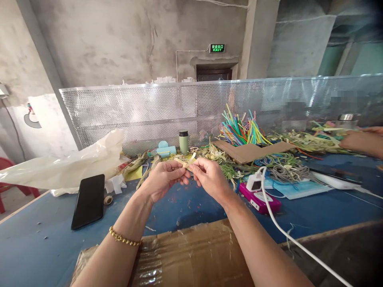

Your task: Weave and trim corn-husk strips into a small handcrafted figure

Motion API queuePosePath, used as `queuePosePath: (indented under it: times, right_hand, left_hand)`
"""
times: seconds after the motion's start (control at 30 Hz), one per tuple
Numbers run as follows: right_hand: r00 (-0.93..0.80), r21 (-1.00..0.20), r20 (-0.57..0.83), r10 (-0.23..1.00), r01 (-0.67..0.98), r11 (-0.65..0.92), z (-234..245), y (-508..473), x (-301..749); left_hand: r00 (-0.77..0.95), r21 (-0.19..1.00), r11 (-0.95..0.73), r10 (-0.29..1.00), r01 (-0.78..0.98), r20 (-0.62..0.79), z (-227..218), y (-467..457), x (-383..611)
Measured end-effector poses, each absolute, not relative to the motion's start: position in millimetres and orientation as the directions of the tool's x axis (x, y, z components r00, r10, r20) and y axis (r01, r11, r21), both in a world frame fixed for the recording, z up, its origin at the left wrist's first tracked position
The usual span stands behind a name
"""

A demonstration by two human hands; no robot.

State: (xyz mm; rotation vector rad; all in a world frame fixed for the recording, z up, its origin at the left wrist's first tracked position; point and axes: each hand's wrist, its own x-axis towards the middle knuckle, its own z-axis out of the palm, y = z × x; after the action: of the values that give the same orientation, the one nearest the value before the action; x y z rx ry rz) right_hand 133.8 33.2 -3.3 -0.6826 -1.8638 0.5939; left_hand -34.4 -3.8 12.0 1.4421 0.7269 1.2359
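Note:
Over the blue tabletop [191,203], my left hand [166,175] and my right hand [208,175] meet fingertip to fingertip. Both are closed in a pinch on a pale yellow strip [190,159], which looks like a piece of dried plant leaf; one end sticks up between the hands. The fingers cover much of it. Just behind lie loose dried leaf strips [223,157], pale and green. A green bottle with a black lid [183,142] stands beyond my hands, beside a light blue roll [166,151].
A black phone [88,201] and plastic bag [72,163] lie left. Rightward are colourful stems [242,129], cardboard [254,151], a magenta power box [259,198] with a white cable, and a blue mask [299,189]. A co-worker's hand [363,141] reaches in. Cardboard [191,255] lies below my arms.

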Motion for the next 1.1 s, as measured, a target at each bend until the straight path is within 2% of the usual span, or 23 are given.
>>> queuePosePath:
  times: [0.17,0.33,0.5,0.7,0.8,0.9,1.0,1.1]
  right_hand:
    - [-0.373,-0.711,0.612,0.698,0.128,0.692,-2,30,132]
    - [-0.412,-0.778,0.559,0.719,0.038,0.627,-1,28,131]
    - [-0.417,-0.792,0.551,0.723,0.011,0.61,0,27,131]
    - [-0.395,-0.734,0.589,0.705,0.103,0.671,1,28,134]
    - [-0.312,-0.693,0.636,0.705,0.17,0.701,4,31,139]
    - [-0.224,-0.595,0.73,0.646,0.258,0.761,7,33,142]
    - [-0.344,-0.528,0.727,0.595,0.274,0.804,6,33,140]
    - [-0.371,-0.581,0.695,0.616,0.215,0.785,3,34,138]
  left_hand:
    - [0.185,0.939,-0.324,0.922,-0.116,0.341,9,1,-33]
    - [0.163,0.937,-0.334,0.924,-0.099,0.346,12,-1,-33]
    - [0.133,0.937,-0.33,0.93,-0.114,0.343,12,-2,-32]
    - [0.158,0.939,-0.32,0.928,-0.125,0.337,11,1,-37]
    - [0.187,0.946,-0.324,0.927,-0.032,0.324,11,1,-41]
    - [0.23,0.935,-0.34,0.923,0.104,0.31,10,1,-40]
    - [0.298,0.925,-0.323,0.919,0.2,0.257,9,-2,-35]
    - [0.348,0.936,-0.294,0.913,0.191,0.215,8,-4,-33]
